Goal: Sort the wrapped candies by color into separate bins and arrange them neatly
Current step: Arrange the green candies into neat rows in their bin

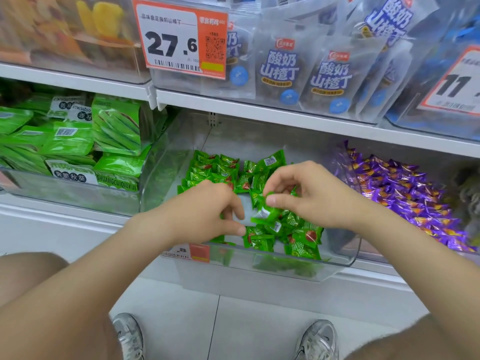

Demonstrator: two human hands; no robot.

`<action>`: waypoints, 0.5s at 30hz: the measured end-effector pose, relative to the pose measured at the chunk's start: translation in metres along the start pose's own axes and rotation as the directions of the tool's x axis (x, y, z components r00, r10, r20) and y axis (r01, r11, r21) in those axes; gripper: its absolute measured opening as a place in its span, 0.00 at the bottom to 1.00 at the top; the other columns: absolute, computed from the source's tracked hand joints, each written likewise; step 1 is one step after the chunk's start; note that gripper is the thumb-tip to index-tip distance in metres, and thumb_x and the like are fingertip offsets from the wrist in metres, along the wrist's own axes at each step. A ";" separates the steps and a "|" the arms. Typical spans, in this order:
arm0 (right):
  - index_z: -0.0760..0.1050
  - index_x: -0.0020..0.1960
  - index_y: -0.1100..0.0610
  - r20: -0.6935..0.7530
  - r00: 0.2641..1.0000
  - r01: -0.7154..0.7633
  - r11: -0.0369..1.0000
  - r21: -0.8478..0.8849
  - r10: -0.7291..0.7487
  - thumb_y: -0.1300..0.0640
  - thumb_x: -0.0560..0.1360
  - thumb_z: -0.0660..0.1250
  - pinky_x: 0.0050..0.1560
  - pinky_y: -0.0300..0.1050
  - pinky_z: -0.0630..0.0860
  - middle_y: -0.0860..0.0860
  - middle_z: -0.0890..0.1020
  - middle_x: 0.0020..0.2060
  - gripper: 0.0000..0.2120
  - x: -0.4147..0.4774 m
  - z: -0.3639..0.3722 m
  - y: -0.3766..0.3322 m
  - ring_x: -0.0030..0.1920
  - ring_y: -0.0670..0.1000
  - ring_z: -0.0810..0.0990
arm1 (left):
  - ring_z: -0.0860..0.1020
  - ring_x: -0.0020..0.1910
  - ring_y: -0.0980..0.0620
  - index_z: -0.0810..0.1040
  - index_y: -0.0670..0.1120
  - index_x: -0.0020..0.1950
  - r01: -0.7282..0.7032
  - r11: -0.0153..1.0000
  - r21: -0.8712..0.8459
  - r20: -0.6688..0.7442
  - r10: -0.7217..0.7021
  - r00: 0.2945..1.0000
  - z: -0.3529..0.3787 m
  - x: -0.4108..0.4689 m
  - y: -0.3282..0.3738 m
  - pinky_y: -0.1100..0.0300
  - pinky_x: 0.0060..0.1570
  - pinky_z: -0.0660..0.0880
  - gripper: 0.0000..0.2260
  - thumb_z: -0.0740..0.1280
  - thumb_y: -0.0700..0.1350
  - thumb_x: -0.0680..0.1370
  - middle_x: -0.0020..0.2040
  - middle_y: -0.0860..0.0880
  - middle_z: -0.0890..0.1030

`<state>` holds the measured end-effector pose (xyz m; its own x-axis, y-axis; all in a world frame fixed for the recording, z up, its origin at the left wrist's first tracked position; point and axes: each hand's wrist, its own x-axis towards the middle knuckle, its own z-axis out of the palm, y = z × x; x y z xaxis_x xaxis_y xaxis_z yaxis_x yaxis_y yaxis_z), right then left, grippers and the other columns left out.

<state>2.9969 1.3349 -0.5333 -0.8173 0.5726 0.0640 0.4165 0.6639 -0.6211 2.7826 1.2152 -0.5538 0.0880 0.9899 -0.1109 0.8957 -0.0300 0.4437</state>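
Where the floor tiles are showing nearest: the left sneaker [128, 333] and the right sneaker [318, 339], both grey, are standing apart, with bare knees framing them on either side.
Left hand [205, 211]: it is reaching over the front wall of the clear bin [348, 255]. Its fingers are curling downward among the green candies [298, 235]; whether they are gripping one, I cannot tell.
Right hand [311, 196]: thumb and forefinger are pinching one green candy [270, 203] just above the heap, while the other fingers are arching loosely over it.
Clear bin: it is sitting on the lower shelf, with an orange price tag [198, 252] sticking to its front wall.
Green candies: they are lying inside the clear bin. Those at the back left are standing in tidy rows, those at the front right are lying in a loose heap, and a bare patch of bin floor is showing between the two.
Purple candies [402, 193]: they are piling up in the neighbouring bin to the right.
Green snack packs [78, 141]: they are leaning in the bin to the left.
Upper shelf [259, 107]: it is carrying blue-lettered pouches [280, 71] behind a price label [179, 37] reading 27.6.
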 end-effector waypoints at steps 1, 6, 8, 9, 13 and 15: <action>0.84 0.49 0.51 -0.058 0.998 -0.024 0.992 0.127 0.032 0.57 0.76 0.78 0.50 0.48 0.83 0.50 0.87 0.40 0.04 0.000 0.000 -0.002 0.42 0.50 0.86 | 0.82 0.38 0.63 0.84 0.56 0.57 0.019 0.990 -0.138 -0.011 -0.021 1.000 -0.002 0.000 0.004 0.62 0.45 0.79 0.15 0.78 0.59 0.74 0.48 0.58 0.84; 0.80 0.51 0.59 -0.082 0.984 -0.108 0.891 0.442 0.159 0.62 0.77 0.76 0.44 0.52 0.83 0.57 0.86 0.41 0.05 0.000 0.014 -0.011 0.35 0.51 0.82 | 0.88 0.43 0.49 0.83 0.46 0.59 0.106 0.732 -0.673 -0.049 -0.187 0.981 -0.008 -0.006 0.020 0.47 0.49 0.85 0.12 0.76 0.45 0.78 0.53 0.41 0.84; 0.78 0.55 0.52 -0.104 0.993 -0.018 0.949 0.314 0.053 0.60 0.74 0.78 0.47 0.50 0.84 0.50 0.85 0.48 0.13 0.002 0.019 -0.012 0.41 0.48 0.84 | 0.88 0.42 0.44 0.84 0.45 0.55 0.130 0.722 -0.679 -0.066 -0.236 0.970 -0.009 -0.010 0.017 0.42 0.50 0.85 0.07 0.75 0.45 0.79 0.46 0.38 0.86; 0.78 0.56 0.48 -0.096 0.994 0.069 0.989 0.130 -0.056 0.56 0.71 0.80 0.49 0.45 0.82 0.45 0.83 0.51 0.18 0.002 0.021 -0.012 0.45 0.46 0.83 | 0.87 0.43 0.41 0.85 0.45 0.54 0.160 0.724 -0.671 -0.052 -0.261 0.964 -0.009 -0.011 0.013 0.39 0.51 0.84 0.07 0.75 0.47 0.79 0.43 0.38 0.86; 0.79 0.54 0.44 -0.060 0.969 0.226 0.955 -0.192 -0.241 0.44 0.68 0.81 0.50 0.40 0.76 0.38 0.81 0.47 0.18 0.006 0.034 -0.019 0.48 0.43 0.80 | 0.86 0.43 0.37 0.86 0.44 0.50 0.272 0.720 -0.639 0.077 -0.292 0.953 -0.016 -0.018 0.007 0.47 0.46 0.81 0.13 0.75 0.54 0.78 0.42 0.40 0.87; 0.81 0.55 0.46 -0.017 0.975 0.211 0.950 -0.229 -0.220 0.42 0.73 0.77 0.51 0.38 0.75 0.39 0.83 0.45 0.15 0.009 0.038 -0.022 0.47 0.42 0.80 | 0.84 0.36 0.46 0.86 0.45 0.47 0.269 0.767 -0.583 0.041 -0.303 0.952 -0.017 -0.021 0.005 0.51 0.41 0.80 0.15 0.72 0.56 0.79 0.40 0.45 0.87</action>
<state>2.9649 1.3071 -0.5485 -0.8822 0.4201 0.2125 0.3146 0.8618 -0.3978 2.7781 1.1965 -0.5338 -0.1697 0.9460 -0.2763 0.4567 0.3239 0.8286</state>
